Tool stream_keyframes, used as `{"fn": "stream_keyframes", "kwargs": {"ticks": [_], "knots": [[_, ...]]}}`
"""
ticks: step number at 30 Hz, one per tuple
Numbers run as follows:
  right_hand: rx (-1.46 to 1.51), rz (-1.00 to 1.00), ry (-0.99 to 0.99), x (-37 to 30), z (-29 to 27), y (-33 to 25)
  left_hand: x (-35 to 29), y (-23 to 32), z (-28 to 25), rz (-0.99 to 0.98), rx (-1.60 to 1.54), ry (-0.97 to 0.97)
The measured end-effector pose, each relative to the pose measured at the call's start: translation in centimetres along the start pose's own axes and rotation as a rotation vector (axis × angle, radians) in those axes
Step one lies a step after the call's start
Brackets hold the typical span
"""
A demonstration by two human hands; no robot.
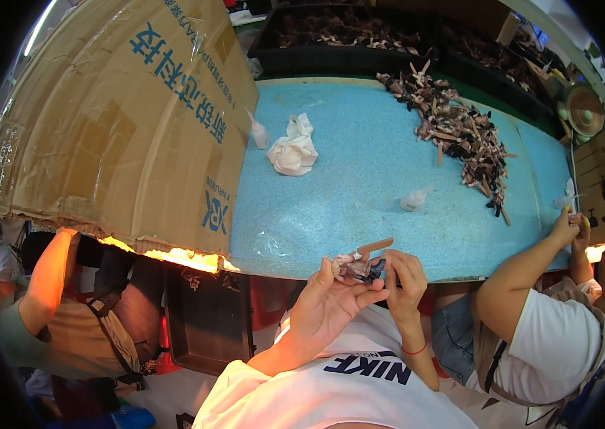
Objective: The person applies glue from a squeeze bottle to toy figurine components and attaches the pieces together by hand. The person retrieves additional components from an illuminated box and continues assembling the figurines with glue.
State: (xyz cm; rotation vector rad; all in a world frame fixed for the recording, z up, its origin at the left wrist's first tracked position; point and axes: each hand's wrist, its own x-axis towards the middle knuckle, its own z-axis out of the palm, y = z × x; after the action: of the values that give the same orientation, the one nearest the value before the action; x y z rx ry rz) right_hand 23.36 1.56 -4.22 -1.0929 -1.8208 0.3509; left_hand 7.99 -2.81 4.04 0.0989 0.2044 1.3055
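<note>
A small figurine (358, 269) with pale and dark parts is between my two hands, just above the table's near edge. A flat tan strip (376, 246) sticks out from its upper side. My left hand (322, 307) is turned palm up, its thumb and fingers closed on the pale end. My right hand (406, 280) pinches the dark end at the right. The fingers partly cover the figurine, so its finer details are hidden.
A large cardboard box (113, 121) stands on the blue table (345, 193) at left. Crumpled tissue (293, 151) and small white squeeze bottles (413, 199) lie on it. Similar figurines form a pile (459, 136) before black trays (338, 68). People sit at both sides; a dark crate (209, 350) is below.
</note>
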Motion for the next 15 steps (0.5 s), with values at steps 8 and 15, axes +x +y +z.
{"fn": "stream_keyframes", "kwargs": {"ticks": [8, 15], "knots": [[-0.037, -0.028, 0.019, -0.02, 0.25, 0.04, -0.14, -0.03, 0.01, 0.011, -0.023, 0.013], [-0.059, -0.046, 0.028, -0.14, 0.36, 0.16, -0.17, -0.01, 0.05, 0.006, -0.029, 0.025]]}}
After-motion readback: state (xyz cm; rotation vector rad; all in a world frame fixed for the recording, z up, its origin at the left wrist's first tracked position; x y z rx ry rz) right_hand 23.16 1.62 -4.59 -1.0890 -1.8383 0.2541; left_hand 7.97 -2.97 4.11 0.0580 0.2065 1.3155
